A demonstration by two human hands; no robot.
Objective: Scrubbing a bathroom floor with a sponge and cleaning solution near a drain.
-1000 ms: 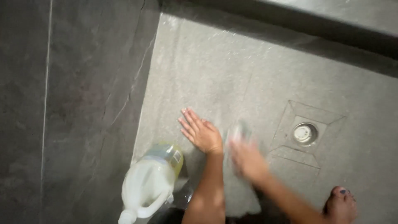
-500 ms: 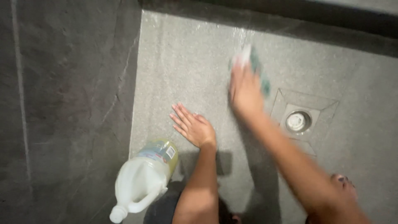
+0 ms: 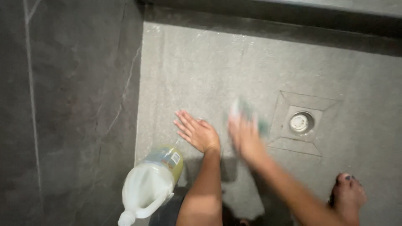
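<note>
My left hand (image 3: 197, 132) lies flat, fingers spread, on the grey textured shower floor (image 3: 201, 67). My right hand (image 3: 246, 136) is blurred by motion just to its right, pressing a green and white sponge (image 3: 248, 114) onto the floor. The sponge sits left of the square recessed drain (image 3: 300, 122). A white plastic jug (image 3: 148, 184) with a handle and a yellow-green label stands by my left forearm.
A dark grey stone wall (image 3: 63, 104) rises on the left and a dark ledge (image 3: 272, 16) runs along the far edge. My bare foot (image 3: 347, 194) rests at the lower right.
My right hand with the sponge has swept back from the far part of the floor toward me, ending beside my left hand. The left hand stays planted.
</note>
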